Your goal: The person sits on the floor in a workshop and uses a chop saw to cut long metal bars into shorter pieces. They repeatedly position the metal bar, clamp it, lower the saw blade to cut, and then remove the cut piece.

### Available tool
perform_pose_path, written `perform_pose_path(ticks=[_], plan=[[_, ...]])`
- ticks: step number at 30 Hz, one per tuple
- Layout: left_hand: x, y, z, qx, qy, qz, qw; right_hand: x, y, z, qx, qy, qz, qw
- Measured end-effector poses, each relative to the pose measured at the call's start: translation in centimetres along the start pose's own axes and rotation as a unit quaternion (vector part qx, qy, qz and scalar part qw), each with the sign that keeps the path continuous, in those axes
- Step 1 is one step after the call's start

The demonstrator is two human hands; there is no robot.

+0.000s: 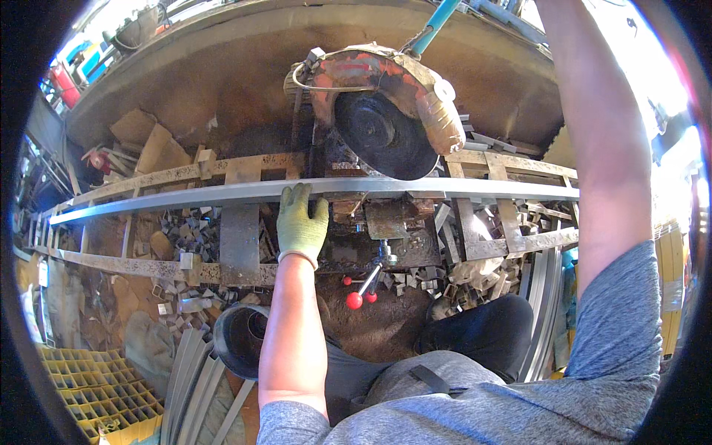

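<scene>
My left hand [303, 218], in a yellow-green knitted glove, holds a long grey metal bar [239, 193], fingertips over it and thumb on the near side. The bar lies across the bed of an abrasive cut-off saw, running from far left until my right forearm hides it. Just above the bar hangs the saw's dark disc [384, 133], under a worn orange guard [356, 67]. A clamp vise [389, 214] sits below the bar, its lever [370, 280] ending in red balls. My right arm reaches up past the top edge; its hand is out of view.
A slatted metal frame [239, 267] supports the saw. Short tube offcuts [194, 233] lie beneath it. A dark bucket [236, 334] stands by my left forearm. More long profiles [192, 384] and yellow gridded stacks [100, 384] are at lower left. A blue handle [436, 25] rises from the saw.
</scene>
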State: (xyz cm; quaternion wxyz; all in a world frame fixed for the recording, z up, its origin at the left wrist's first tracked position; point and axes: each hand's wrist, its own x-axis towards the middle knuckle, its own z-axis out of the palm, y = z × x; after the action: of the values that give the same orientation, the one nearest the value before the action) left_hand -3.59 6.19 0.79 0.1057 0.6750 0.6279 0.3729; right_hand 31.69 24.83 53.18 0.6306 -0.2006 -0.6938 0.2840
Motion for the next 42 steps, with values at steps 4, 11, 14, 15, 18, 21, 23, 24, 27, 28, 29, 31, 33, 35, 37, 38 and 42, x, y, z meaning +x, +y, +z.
perform_pose_path(ticks=[4, 11, 14, 15, 18, 21, 23, 24, 27, 28, 29, 31, 33, 35, 37, 38, 42], plan=[[-0.3, -0.2, 0.7, 0.001, 0.0, 0.004, 1.0, -2.2, -0.8, -0.1, 0.026, 0.016, 0.001, 1.0], [-0.7, 0.0, 2.1, 0.003, -0.023, 0.008, 1.0, 1.2, 1.2, -10.2, 0.214, -0.039, 0.094, 0.971], [-0.6, 0.3, 1.6, 0.002, -0.066, -0.031, 0.997, 0.9, 1.6, -11.1, 0.244, -0.043, 0.07, 0.966], [-0.9, 0.1, 1.4, 0.003, -0.065, -0.041, 0.997, 0.1, 1.7, -9.8, 0.222, -0.018, 0.05, 0.974], [-1.4, 0.2, 0.4, 0.004, -0.064, -0.064, 0.996, -5.1, -1.7, -1.4, 0.1, 0.11, -0.008, 0.989], [-1.1, 1.0, 1.2, 0.001, -0.026, -0.018, 1.0, -4.5, -2.5, -2.4, 0.12, 0.142, 0.021, 0.982], [-1.4, 0.5, 1.5, 0.004, -0.027, -0.025, 0.999, -4.0, -1.0, -4.1, 0.16, 0.099, 0.054, 0.981], [-1.7, -0.5, 1.2, 0.015, -0.021, -0.029, 0.999, -4.3, -0.4, -3.1, 0.133, 0.106, 0.028, 0.985], [-1.0, 0.1, 1.6, 0.021, -0.054, -0.029, 0.998, -4.3, -1.4, -4.0, 0.14, 0.042, 0.028, 0.989], [-1.4, -0.2, 1.4, 0.02, -0.04, -0.029, 0.999, -5.7, -2.3, -1.1, 0.158, 0.093, 0.053, 0.982], [-1.6, -0.7, 1.2, 0.025, -0.042, -0.036, 0.998, -5.9, -2.0, -0.4, 0.175, 0.08, 0.056, 0.98], [-1.4, -0.3, 1.4, 0.023, -0.051, -0.036, 0.998, -6.0, -2.5, -0.6, 0.192, 0.057, 0.055, 0.978], [-1.0, 0.2, 1.7, 0.013, -0.054, -0.037, 0.998, -5.2, -2.4, -2.0, 0.205, 0.059, 0.045, 0.976], [-0.8, 0.5, 1.9, 0.003, -0.057, -0.028, 0.998, -4.6, -2.3, -3.9, 0.245, 0.018, 0.051, 0.968], [-1.6, 0.0, 0.7, 0.012, -0.053, -0.041, 0.998, -7.0, -2.8, 0.9, 0.205, 0.083, 0.052, 0.974], [-1.9, -0.2, 0.3, 0.013, -0.052, -0.046, 0.998, -8.0, -3.1, 2.7, 0.181, 0.116, 0.053, 0.975], [-1.9, -0.4, 0.3, 0.026, -0.053, -0.046, 0.997, -5.5, 0.2, -4.0, 0.22, -0.133, -0.001, 0.966]])
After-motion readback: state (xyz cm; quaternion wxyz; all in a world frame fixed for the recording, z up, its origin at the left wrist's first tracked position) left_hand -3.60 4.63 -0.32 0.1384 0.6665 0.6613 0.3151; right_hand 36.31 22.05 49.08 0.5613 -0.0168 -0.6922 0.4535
